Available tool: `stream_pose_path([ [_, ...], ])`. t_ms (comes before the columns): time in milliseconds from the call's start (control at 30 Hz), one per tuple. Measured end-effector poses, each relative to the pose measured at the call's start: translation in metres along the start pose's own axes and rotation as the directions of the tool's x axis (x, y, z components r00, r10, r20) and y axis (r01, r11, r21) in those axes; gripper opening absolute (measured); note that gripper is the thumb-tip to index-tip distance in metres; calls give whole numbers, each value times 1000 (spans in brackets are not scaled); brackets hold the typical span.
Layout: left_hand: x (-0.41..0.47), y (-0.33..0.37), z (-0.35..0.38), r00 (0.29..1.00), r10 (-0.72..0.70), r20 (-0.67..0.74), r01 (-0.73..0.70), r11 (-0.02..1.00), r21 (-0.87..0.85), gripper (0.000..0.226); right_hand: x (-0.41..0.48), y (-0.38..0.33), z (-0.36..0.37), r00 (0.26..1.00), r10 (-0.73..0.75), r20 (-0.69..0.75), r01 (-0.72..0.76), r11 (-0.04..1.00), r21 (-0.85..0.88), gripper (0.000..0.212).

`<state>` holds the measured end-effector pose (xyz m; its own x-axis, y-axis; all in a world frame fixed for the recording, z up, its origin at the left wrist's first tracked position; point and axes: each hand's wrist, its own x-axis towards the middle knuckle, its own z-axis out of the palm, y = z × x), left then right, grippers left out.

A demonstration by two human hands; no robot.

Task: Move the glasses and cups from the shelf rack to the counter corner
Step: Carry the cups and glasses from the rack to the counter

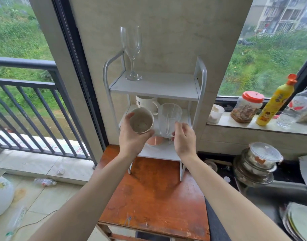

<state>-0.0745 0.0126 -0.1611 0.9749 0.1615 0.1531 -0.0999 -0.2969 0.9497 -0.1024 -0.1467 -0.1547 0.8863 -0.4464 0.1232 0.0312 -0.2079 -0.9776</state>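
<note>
A white shelf rack [154, 87] stands on an orange-brown wooden table [154, 197]. My left hand [130, 138] grips a beige cup [141, 120], tilted with its mouth toward me, in front of the middle shelf. My right hand [184, 140] holds a clear ribbed glass [169, 119] beside it. Two tall wine glasses [131, 49] stand on the top shelf at the left. A white mug [146, 104] sits at the back of the middle shelf. A pink cup [154, 141] shows on the lowest shelf, partly hidden by my hands.
To the right, a window ledge holds a small white tub [216, 113], a red-lidded jar [246, 106], a yellow bottle [276, 101] and a clear plastic bottle [295, 108]. Stacked lidded containers [258, 162] and plates [298, 221] fill the dark counter. A balcony railing [27, 108] is left.
</note>
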Motion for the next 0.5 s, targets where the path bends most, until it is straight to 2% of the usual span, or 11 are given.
stream_pose_path([
  [100, -4, -6, 1, 997, 45, -57, -44, 999, 19, 95, -8, 9, -7, 999, -23, -40, 23, 1000, 2, 44],
  [200, -9, -8, -2, 998, 39, -42, -39, 999, 4, 106, -21, 22, -15, 998, -26, -61, 31, 997, 73, 42],
  [400, -40, 0, -2, 998, 59, 0, -58, 994, 90, 100, -54, 34, -49, 993, -24, -118, 35, 995, 95, 39],
  [500, -65, 14, 7, 988, 139, 60, -145, 983, 116, 93, -71, 35, -81, 985, -52, -165, 67, 994, 91, 42],
])
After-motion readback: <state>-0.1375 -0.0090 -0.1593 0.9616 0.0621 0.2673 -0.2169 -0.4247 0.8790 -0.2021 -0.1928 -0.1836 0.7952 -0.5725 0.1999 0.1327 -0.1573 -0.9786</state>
